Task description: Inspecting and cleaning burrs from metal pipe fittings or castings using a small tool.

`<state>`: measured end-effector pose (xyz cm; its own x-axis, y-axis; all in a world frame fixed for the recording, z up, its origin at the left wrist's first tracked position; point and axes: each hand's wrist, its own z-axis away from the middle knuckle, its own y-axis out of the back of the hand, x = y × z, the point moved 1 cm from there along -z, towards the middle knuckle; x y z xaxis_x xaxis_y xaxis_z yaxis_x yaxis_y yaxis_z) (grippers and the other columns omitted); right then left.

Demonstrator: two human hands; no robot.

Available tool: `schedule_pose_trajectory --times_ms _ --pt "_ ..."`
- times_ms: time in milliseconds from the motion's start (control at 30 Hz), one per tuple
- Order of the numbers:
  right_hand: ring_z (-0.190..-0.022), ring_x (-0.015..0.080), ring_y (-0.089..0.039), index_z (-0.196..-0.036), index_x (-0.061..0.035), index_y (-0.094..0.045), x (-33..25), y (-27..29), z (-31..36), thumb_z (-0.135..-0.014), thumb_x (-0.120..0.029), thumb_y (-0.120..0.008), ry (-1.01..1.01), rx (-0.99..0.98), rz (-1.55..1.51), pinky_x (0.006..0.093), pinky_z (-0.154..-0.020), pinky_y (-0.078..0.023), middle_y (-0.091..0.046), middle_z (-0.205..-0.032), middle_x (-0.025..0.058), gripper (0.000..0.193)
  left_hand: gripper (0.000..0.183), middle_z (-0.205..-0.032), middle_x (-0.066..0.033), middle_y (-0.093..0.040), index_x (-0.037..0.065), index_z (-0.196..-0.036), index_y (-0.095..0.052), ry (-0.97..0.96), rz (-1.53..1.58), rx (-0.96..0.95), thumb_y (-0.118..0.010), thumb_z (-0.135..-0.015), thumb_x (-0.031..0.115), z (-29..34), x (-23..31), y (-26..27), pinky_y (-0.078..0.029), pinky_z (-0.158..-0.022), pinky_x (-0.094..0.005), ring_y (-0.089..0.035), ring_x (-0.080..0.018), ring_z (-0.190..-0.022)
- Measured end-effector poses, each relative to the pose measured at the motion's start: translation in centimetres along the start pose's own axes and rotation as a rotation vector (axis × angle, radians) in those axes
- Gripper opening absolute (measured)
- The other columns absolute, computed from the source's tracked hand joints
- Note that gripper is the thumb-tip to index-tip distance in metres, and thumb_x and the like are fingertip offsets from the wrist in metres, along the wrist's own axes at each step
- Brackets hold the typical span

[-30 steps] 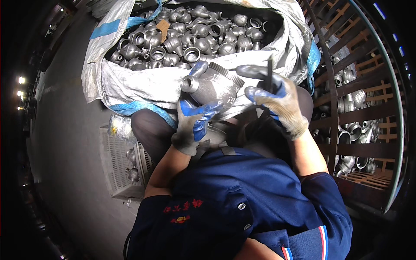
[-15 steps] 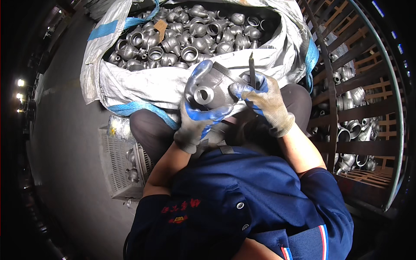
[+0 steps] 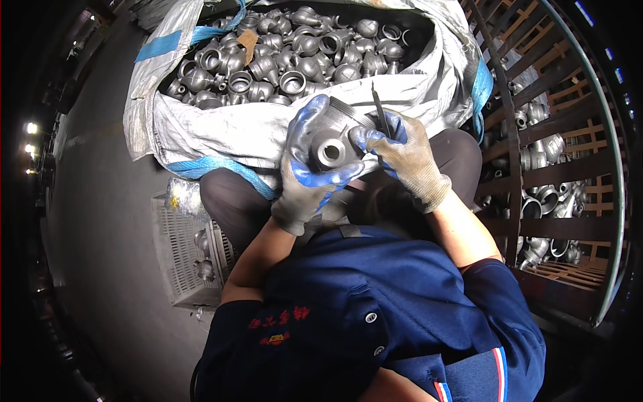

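Observation:
In front of my knees I have a grey metal valve-body casting (image 3: 327,128) with a round bored boss and a ribbed or threaded end. My left hand (image 3: 299,175), in a grey and blue coated glove, cups it from the left, thumb below and fingers above. A thin dark pointed tool, file-like or a scraper (image 3: 379,109), sticks up from my right hand (image 3: 406,153), gloved the same way. The right fingertips press against the casting's right side. Exactly where the tool's lower end sits is hidden by the fingers.
Beyond my hands a white woven bulk bag (image 3: 221,130) with blue straps holds many similar castings (image 3: 293,83) and a cardboard scrap (image 3: 248,45). A slatted metal crate (image 3: 562,175) with more castings stands right. A plastic basket (image 3: 177,258) sits on the floor at left.
The casting has turned in my left hand, its bored boss shifting right and slightly down. The tool in my right hand has tilted, its tip leaning left.

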<state>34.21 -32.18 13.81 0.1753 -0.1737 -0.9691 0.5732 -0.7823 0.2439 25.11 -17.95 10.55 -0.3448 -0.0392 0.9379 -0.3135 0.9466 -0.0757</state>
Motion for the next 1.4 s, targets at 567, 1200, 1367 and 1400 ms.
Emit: schedule_pose_trajectory --times_ms 567,1200,1367,1400 --pt "-0.062 0.0041 -0.053 -0.101 0.0014 -0.06 0.0 -1.0 0.6 -0.079 -0.01 -0.068 -0.191 0.018 -0.675 0.0186 -0.056 -0.043 -0.059 -0.073 -0.0004 0.027 0.087 -0.131 -0.012 -0.042 -0.001 -0.134 -0.033 0.015 0.123 0.063 -0.079 -0.061 0.002 0.5 -0.5 -0.2 -0.036 -0.1 -0.0317 -0.041 -0.0186 -0.12" --pt "-0.052 0.0014 -0.042 -0.086 -0.0018 -0.058 1.3 0.0 1.1 -0.084 -0.015 -0.062 -0.18 -0.064 -0.423 0.0173 -0.048 -0.032 -0.05 -0.06 -0.0037 0.014 0.081 -0.134 -0.0114 -0.04 0.001 -0.135 -0.034 0.193 0.441 0.14 -0.074 -0.065 0.0 0.7 -1.1 0.1 -0.035 -0.104 -0.036 -0.04 -0.0209 -0.123" --pt "-0.07 0.0078 -0.053 -0.114 0.0014 -0.055 0.8 0.2 0.7 -0.085 -0.018 -0.06 -0.145 -0.098 -0.449 0.0199 -0.064 -0.042 -0.06 -0.085 0.0052 0.036 0.084 -0.133 -0.011 -0.04 0.002 -0.135 -0.034 0.226 0.442 0.17 -0.076 -0.063 0.001 0.8 -1.7 0.5 -0.034 -0.104 -0.0361 -0.04 -0.0211 -0.123" --pt "-0.075 0.0084 -0.051 -0.123 0.0018 -0.048 0.6 0.7 0.7 -0.085 -0.013 -0.056 0.005 -0.029 -0.199 0.0222 -0.07 -0.042 -0.058 -0.101 0.0057 0.041 0.084 -0.133 -0.0108 -0.041 0.002 -0.135 -0.034 0.222 0.439 0.179 -0.076 -0.062 0.001 0.7 -1.7 0.6 -0.034 -0.104 -0.0362 -0.04 -0.0211 -0.123"
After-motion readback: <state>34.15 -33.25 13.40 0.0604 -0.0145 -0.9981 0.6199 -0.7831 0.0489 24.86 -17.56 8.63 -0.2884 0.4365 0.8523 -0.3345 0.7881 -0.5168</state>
